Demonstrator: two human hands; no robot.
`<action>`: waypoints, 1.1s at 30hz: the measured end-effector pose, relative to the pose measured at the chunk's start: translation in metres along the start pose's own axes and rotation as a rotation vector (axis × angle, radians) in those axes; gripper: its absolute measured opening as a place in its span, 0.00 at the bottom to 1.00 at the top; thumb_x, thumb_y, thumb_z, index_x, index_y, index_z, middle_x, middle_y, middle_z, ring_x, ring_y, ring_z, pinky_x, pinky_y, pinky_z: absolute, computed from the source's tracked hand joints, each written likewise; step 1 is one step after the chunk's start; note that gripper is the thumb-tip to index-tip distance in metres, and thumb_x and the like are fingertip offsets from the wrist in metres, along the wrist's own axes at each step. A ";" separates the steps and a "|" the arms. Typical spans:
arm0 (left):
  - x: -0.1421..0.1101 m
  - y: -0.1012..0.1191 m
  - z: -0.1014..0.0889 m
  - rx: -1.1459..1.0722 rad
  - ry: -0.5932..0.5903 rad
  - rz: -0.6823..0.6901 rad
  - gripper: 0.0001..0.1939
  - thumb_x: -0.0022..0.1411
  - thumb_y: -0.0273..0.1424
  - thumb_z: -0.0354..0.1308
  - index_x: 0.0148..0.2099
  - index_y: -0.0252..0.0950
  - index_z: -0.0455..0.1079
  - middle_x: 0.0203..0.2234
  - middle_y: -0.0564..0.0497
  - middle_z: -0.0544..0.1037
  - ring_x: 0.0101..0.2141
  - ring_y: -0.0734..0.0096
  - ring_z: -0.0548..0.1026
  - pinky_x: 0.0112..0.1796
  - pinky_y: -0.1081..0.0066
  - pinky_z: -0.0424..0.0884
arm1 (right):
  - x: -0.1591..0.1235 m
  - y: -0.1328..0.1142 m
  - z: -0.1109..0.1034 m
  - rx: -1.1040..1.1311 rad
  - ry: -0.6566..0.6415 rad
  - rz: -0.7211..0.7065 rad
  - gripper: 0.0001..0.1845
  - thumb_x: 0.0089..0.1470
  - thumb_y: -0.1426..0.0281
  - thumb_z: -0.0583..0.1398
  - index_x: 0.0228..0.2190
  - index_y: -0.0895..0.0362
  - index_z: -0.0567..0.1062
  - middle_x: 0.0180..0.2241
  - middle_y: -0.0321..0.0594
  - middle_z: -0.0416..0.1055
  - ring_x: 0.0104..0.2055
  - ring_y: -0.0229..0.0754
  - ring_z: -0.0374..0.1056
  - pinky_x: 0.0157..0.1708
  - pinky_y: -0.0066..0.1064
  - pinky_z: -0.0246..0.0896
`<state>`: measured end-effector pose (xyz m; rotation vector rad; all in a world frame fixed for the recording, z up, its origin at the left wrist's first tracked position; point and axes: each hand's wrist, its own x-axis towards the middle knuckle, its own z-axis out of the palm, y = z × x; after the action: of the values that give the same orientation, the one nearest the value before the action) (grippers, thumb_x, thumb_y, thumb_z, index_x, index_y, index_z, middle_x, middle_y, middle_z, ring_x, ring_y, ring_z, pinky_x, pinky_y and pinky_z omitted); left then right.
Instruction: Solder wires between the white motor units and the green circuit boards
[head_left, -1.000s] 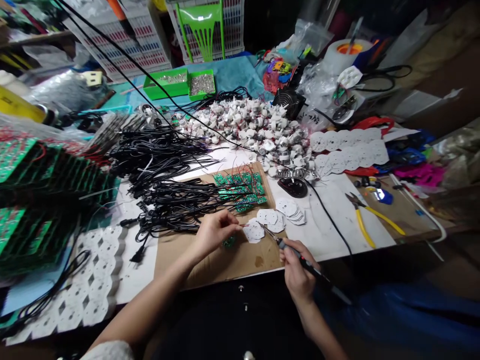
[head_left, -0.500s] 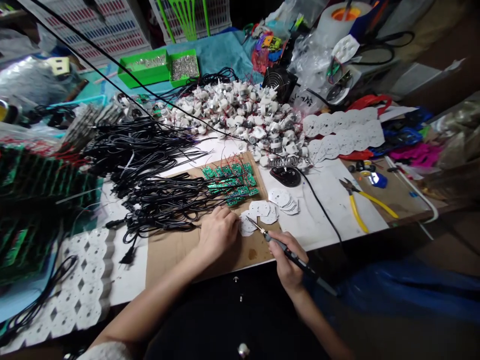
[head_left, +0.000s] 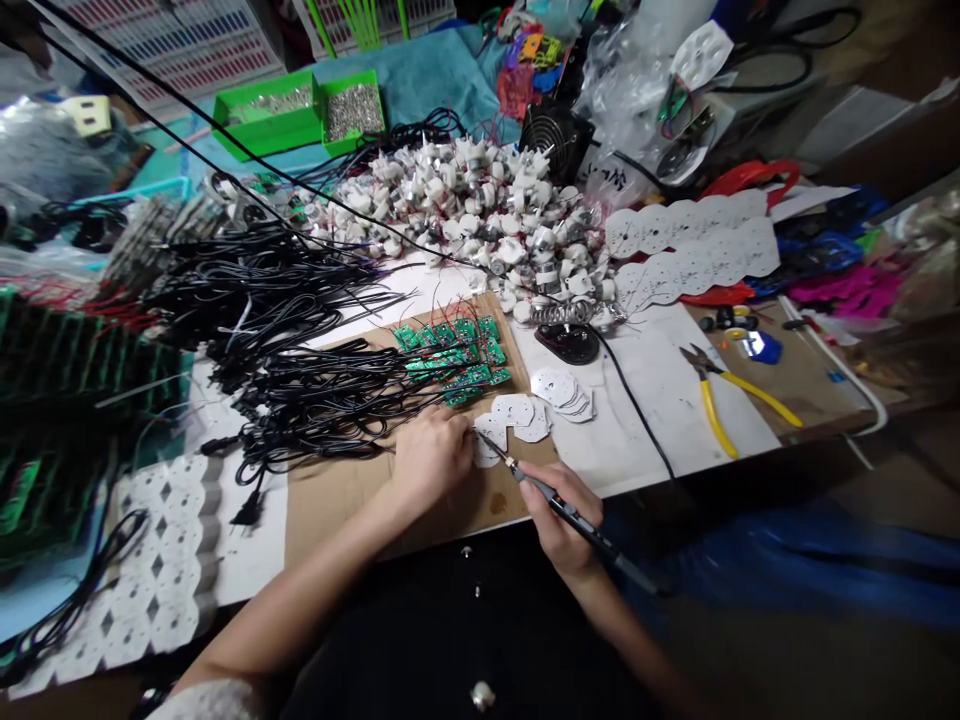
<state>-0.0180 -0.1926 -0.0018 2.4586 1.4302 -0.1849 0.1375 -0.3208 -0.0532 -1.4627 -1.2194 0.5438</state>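
Observation:
My right hand [head_left: 561, 508] is wrapped round a soldering iron [head_left: 574, 520], its tip pointing up and left over a white octagonal board [head_left: 491, 452]. Close to that tip, my left hand [head_left: 431, 448] has its fingers curled together at the board's left edge; what they pinch, if anything, is hidden. Two more white boards [head_left: 513, 409] lie just beyond, overlapping, and a fanned stack of similar boards [head_left: 568, 396] is to their right. Behind my left hand, small green circuit boards [head_left: 457, 360] sit in rows, with black cords [head_left: 330, 400] running left from them.
A cardboard sheet [head_left: 337, 510] covers the work spot. A soldering stand [head_left: 568, 342] with a coil is behind the boards, before a heap of white parts [head_left: 480, 210]. Yellow-handled cutters [head_left: 720, 395] lie at right; green trays [head_left: 352, 110] stand at the back.
My right hand has brought the iron's tip left, closer to my left hand's fingers. The whole view has shifted slightly. My left hand keeps its curled pose at the board.

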 end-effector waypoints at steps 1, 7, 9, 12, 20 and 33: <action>0.000 0.000 -0.001 0.005 -0.005 -0.005 0.12 0.66 0.29 0.53 0.36 0.37 0.79 0.35 0.45 0.81 0.40 0.58 0.76 0.34 0.66 0.66 | 0.001 -0.001 0.000 -0.005 -0.005 0.002 0.10 0.62 0.72 0.61 0.42 0.53 0.81 0.34 0.41 0.80 0.34 0.43 0.76 0.35 0.34 0.73; 0.000 -0.003 0.001 0.005 0.000 -0.020 0.11 0.65 0.30 0.54 0.36 0.37 0.79 0.35 0.45 0.81 0.40 0.60 0.76 0.34 0.67 0.67 | 0.006 -0.006 -0.001 -0.024 -0.024 -0.004 0.10 0.62 0.72 0.60 0.42 0.53 0.81 0.34 0.41 0.81 0.34 0.42 0.77 0.35 0.34 0.74; 0.000 -0.003 0.001 0.001 0.004 -0.014 0.11 0.65 0.30 0.54 0.36 0.38 0.79 0.35 0.45 0.81 0.40 0.60 0.76 0.34 0.67 0.67 | 0.007 -0.006 -0.001 -0.027 -0.024 -0.015 0.10 0.62 0.72 0.60 0.42 0.53 0.81 0.34 0.41 0.81 0.34 0.42 0.77 0.35 0.33 0.74; 0.000 -0.004 0.001 -0.013 0.016 -0.012 0.11 0.65 0.31 0.54 0.36 0.38 0.79 0.35 0.45 0.81 0.39 0.59 0.77 0.34 0.67 0.66 | 0.007 -0.006 0.000 -0.026 -0.024 -0.035 0.10 0.62 0.73 0.60 0.42 0.53 0.80 0.34 0.41 0.81 0.34 0.42 0.77 0.35 0.33 0.74; 0.000 -0.004 0.003 -0.019 0.023 -0.005 0.11 0.65 0.30 0.54 0.36 0.37 0.79 0.35 0.44 0.81 0.40 0.59 0.76 0.35 0.67 0.68 | 0.007 -0.006 -0.001 -0.050 -0.045 -0.015 0.10 0.62 0.71 0.61 0.43 0.54 0.81 0.33 0.41 0.80 0.33 0.42 0.76 0.34 0.33 0.74; 0.001 -0.003 0.003 -0.004 -0.009 -0.004 0.13 0.66 0.30 0.53 0.36 0.36 0.79 0.35 0.43 0.80 0.40 0.58 0.76 0.34 0.66 0.68 | 0.006 -0.005 0.001 -0.046 -0.065 -0.098 0.13 0.59 0.77 0.62 0.43 0.52 0.80 0.33 0.39 0.78 0.33 0.40 0.75 0.33 0.32 0.71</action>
<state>-0.0202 -0.1907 -0.0058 2.4485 1.4309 -0.1940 0.1371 -0.3160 -0.0467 -1.4244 -1.3554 0.5036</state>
